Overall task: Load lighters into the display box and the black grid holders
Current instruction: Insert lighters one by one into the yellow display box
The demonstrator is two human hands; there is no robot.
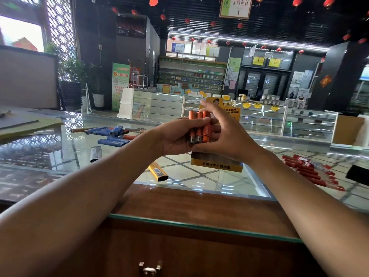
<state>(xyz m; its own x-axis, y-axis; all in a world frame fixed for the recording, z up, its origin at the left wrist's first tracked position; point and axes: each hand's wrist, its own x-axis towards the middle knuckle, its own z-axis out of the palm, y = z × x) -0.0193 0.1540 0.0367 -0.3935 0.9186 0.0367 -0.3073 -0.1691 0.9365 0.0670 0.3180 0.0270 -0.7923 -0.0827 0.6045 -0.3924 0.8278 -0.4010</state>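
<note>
Left hand (177, 136) fingers wrap orange lighters (199, 127); right hand (231, 136) cups same bundle. Likely light, rigid, slick plastic: pinch mid-body, keep stack squared over display box (216, 166).

Both hands raised over the glass tabletop (199, 180), holding a bundle of orange lighters (199, 126), metal ends down. Left hand (175, 136) grips the bundle from the side, fingers curled round it. Right hand (227, 134) brackets it, thumb under the metal ends, fingers over the tops. Yellow display box (216, 163) stands on the tabletop just behind and below the hands, partly hidden. Blue lighters (111, 134) scattered far left. Red lighters (311, 170) in a row at right. One yellow lighter (157, 171) lies flat near the left forearm, one silver lighter (95, 153) further left.
</note>
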